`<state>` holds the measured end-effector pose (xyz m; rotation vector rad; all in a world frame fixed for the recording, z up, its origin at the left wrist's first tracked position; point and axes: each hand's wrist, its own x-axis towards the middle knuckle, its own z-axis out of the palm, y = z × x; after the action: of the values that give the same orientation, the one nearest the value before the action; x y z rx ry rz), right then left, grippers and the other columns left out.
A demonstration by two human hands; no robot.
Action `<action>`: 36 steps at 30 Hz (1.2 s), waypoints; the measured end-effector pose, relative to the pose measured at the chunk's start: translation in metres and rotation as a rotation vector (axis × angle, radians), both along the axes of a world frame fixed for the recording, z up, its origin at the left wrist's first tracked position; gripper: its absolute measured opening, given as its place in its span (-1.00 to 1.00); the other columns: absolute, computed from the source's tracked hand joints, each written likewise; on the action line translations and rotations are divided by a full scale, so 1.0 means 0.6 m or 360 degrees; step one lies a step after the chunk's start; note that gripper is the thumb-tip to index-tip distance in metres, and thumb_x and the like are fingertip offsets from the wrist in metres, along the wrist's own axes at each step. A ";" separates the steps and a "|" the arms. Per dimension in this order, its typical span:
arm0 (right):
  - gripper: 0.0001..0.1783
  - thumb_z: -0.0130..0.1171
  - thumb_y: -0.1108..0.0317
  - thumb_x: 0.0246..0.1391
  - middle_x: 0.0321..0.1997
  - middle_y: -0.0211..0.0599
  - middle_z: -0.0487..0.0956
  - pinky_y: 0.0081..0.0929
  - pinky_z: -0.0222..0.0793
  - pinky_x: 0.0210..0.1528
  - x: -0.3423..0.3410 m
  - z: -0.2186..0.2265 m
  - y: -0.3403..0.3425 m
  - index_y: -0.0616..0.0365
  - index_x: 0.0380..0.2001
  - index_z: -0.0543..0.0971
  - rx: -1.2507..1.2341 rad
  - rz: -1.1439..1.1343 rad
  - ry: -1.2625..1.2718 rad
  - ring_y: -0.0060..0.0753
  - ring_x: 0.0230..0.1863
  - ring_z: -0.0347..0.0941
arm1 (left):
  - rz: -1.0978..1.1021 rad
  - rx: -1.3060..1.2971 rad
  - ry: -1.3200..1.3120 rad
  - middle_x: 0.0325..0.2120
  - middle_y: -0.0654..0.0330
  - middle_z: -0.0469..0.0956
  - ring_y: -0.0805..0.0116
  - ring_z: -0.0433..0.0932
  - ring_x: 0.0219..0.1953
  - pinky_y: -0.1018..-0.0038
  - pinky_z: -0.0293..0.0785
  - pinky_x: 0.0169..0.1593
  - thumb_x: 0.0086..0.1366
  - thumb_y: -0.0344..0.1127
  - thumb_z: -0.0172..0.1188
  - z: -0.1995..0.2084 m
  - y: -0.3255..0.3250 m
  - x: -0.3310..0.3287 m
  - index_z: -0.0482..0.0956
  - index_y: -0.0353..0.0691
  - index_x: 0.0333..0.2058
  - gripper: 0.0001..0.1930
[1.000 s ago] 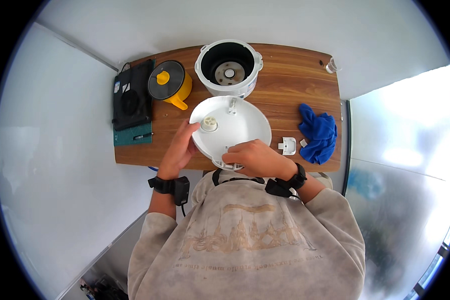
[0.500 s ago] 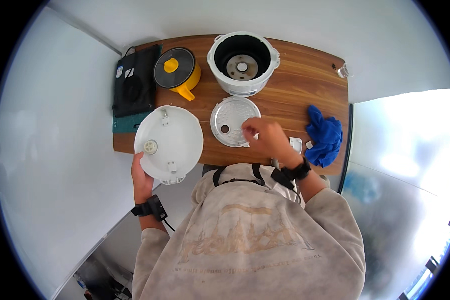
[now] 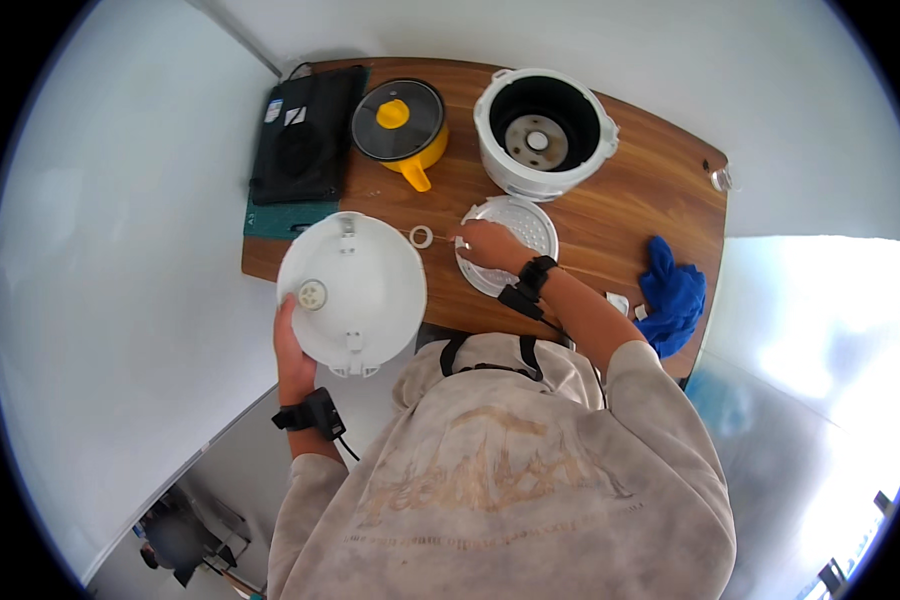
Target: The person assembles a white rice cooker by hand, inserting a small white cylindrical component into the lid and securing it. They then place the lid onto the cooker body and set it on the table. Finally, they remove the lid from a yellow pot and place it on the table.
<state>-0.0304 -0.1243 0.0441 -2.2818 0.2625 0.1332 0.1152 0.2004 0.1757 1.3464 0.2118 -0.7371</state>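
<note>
My left hand (image 3: pixel 290 348) grips the rim of a round white appliance lid (image 3: pixel 375 300) at its lower left, thumb on the inner side. The lid's hollow inside faces up, with a small round vent fitting and two white brackets. My right hand (image 3: pixel 490 245) is over a pale perforated round inner plate (image 3: pixel 538 232), fingers bent together at its left edge. Something small and whitish shows at those fingertips; I cannot make it out. A small white ring (image 3: pixel 421 237) lies on the table between lid and plate.
A white cooker body (image 3: pixel 547 185) with a dark inside stands at the back. Left of it are a yellow pot (image 3: pixel 428 155) with a dark lid and a black flat case (image 3: pixel 305 140) on a green mat (image 3: pixel 280 217). A blue cloth (image 3: pixel 675 295) lies right on the wooden table (image 3: pixel 610 235).
My right hand has moved left across the inner plate to its left edge. The white ring has come into view beside the lid. The whole view has shifted; my left hand keeps its grip.
</note>
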 end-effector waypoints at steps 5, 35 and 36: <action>-0.68 0.08 0.36 0.18 -0.12 0.07 0.60 -0.12 0.51 -0.05 0.092 -0.072 0.043 0.17 0.00 0.50 -0.0250 0.0394 0.0245 0.10 -0.07 0.57 | -0.0084 0.0023 -0.0121 0.13 0.07 0.46 0.22 0.48 0.15 0.32 0.41 0.20 0.45 -0.12 -0.02 0.038 -0.046 -0.019 0.27 -0.31 0.26 -0.48; -0.49 0.40 0.38 -0.07 -0.12 -0.26 0.57 -0.38 0.53 -0.27 -0.196 0.334 0.048 0.11 0.01 0.50 0.0142 -0.0684 -0.0646 -0.28 -0.24 0.58 | -0.1076 0.0100 -0.0641 -0.18 0.20 0.54 0.54 0.46 -0.14 0.57 0.38 -0.07 0.47 -0.04 0.03 0.078 -0.278 -0.141 0.44 -0.24 -0.01 -0.63; -0.49 0.40 0.38 -0.07 -0.12 -0.28 0.58 -0.41 0.53 -0.27 -0.197 0.331 0.047 0.10 0.01 0.51 0.0096 -0.0674 -0.0652 -0.32 -0.25 0.57 | -0.1086 0.0081 -0.0630 -0.18 0.19 0.54 0.54 0.46 -0.14 0.57 0.39 -0.07 0.47 -0.04 0.02 0.087 -0.287 -0.151 0.43 -0.24 -0.01 -0.63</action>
<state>-0.1484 -0.0963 0.2429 -2.0845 0.5062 -0.5299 0.0248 0.0284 0.2276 1.5952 -0.5749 -1.0051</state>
